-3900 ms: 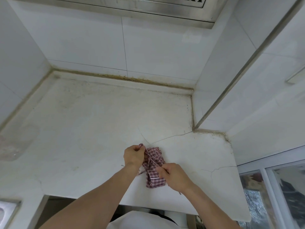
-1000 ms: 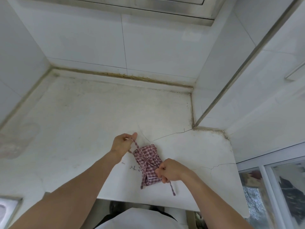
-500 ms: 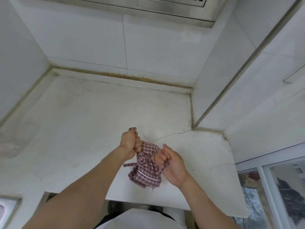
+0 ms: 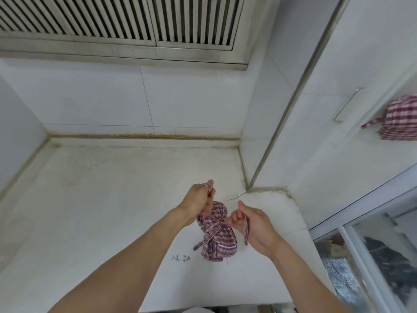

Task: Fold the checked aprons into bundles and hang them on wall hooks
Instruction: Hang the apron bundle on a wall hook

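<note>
A red-and-white checked apron bundle (image 4: 216, 233) hangs just above the white counter (image 4: 101, 199), wrapped with its own straps. My left hand (image 4: 199, 201) grips the top of the bundle, with a strap wound round one finger. To its right, my right hand (image 4: 252, 224) pinches a loose strap end that dangles over the palm. A second checked bundle (image 4: 399, 120) hangs on the right wall; its hook is hidden.
A steel vent grille (image 4: 135, 21) runs along the top of the back wall. A metal handle (image 4: 347, 105) sits on the right wall panel. A glass window (image 4: 372, 263) lies lower right. The counter has cracks and a front edge near my body.
The view has tilted up, showing the grille and the hung bundle. The bundle is lifted higher off the counter, and my right hand has drawn a strap end out to the right.
</note>
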`<state>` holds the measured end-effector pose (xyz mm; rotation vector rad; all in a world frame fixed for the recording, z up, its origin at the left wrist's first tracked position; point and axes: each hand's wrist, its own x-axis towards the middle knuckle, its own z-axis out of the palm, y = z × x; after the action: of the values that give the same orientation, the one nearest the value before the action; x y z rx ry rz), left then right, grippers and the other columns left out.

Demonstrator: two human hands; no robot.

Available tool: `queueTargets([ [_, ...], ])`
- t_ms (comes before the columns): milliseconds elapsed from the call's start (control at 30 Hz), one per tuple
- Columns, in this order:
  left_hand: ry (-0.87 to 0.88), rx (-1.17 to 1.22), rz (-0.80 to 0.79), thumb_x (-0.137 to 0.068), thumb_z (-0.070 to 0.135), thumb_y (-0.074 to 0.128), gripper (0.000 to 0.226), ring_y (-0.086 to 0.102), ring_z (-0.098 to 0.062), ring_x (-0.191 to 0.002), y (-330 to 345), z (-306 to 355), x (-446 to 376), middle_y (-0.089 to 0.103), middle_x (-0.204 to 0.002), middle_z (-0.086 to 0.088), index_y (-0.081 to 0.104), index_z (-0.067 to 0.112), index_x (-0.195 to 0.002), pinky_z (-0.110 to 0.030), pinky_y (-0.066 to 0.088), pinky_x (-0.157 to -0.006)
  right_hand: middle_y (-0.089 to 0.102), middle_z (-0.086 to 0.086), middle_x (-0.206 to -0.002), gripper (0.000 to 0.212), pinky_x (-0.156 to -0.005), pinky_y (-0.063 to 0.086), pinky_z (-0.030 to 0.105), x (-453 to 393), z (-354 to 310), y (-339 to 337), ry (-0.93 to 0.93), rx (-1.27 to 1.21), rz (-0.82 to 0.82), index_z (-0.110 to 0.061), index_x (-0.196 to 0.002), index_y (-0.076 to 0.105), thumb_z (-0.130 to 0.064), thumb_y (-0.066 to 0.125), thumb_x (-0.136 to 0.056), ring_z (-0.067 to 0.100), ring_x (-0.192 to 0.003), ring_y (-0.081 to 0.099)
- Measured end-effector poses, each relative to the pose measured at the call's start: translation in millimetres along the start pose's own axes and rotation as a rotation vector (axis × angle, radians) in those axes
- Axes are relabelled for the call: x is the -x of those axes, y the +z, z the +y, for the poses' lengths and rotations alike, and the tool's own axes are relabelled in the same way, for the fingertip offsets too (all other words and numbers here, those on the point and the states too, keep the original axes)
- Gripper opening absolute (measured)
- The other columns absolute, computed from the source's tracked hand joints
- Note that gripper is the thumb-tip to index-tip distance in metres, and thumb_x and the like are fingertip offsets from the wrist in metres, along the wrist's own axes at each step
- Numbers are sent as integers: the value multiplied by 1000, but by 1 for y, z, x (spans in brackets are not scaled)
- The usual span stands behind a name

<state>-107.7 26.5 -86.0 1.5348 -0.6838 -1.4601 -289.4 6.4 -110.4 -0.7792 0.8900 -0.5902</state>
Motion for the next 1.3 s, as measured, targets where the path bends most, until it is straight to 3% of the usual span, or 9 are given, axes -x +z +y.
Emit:
queueTargets([
  [133,272,-340,-44,-101,4,32,32,58,-22,-62,23,37,0,56,-66,-6,52,9,-78,-27,48,-62,67,19,-80,39,-96,53,44,6,-31,-23,-19,19,85,0,-71,60,-20,50,-102,32,-94,69],
  [233,420,-647,-44,-98,8,44,31,66,-18,-85,45,62,-1,69,-85,-2,59,20,-73,-30,51,-82,71,20,-87,33,-97,53,45,13,-58,-38,-36,105,197,4,-81,69,-15,52,-101,30,-95,68],
  [333,429,-699,-90,-97,10,46,28,67,-18,-87,75,95,3,71,-84,-1,66,13,-77,-28,53,-85,68,15,-97,10,-81,51,37,22,-90,-55,-178,256,570,-4,-92,68,-10,61,-95,27,-92,62],
  [433,326,-485,-201,-97,6,46,29,70,-26,-70,105,133,11,70,-65,-10,64,1,-74,-38,61,-77,45,9,-132,41,-96,43,32,38,-118,-55,-560,408,901,-11,-126,48,-4,65,-89,21,-115,52],
  [500,282,-410,-245,-96,4,46,29,66,-27,-58,125,160,18,65,-59,-12,62,0,-72,-35,60,-67,51,3,-126,50,-98,46,30,53,-141,-40,-763,474,696,-16,-126,45,4,66,-85,16,-113,57],
  [633,349,-619,-320,-92,5,47,23,48,-19,-48,164,213,35,53,-54,-4,62,5,-75,-30,47,-57,66,13,-108,44,-80,59,35,90,-199,-17,-660,423,245,-15,-123,54,2,71,-86,27,-89,71],
  [800,499,-831,-555,-89,10,62,16,40,-17,-60,184,279,59,46,-75,-9,69,-4,-92,-32,43,-69,61,4,-66,27,-56,49,33,142,-267,-29,-643,523,193,-4,-114,62,-2,70,-88,18,-48,49],
  [1000,682,-917,-738,-96,19,64,15,55,-16,-70,202,358,102,59,-72,-6,71,5,-95,-33,50,-83,67,17,-83,24,-79,59,35,222,-365,-51,-697,762,118,-1,-101,72,-17,71,-83,26,-79,66],
  [1300,1080,-441,-622,-92,8,68,16,73,-28,-84,278,441,136,69,-82,-15,65,-6,-99,-35,59,-81,66,8,-82,22,-66,58,26,269,-494,-41,-1020,813,355,1,-105,69,-17,64,-94,15,-74,66],
])
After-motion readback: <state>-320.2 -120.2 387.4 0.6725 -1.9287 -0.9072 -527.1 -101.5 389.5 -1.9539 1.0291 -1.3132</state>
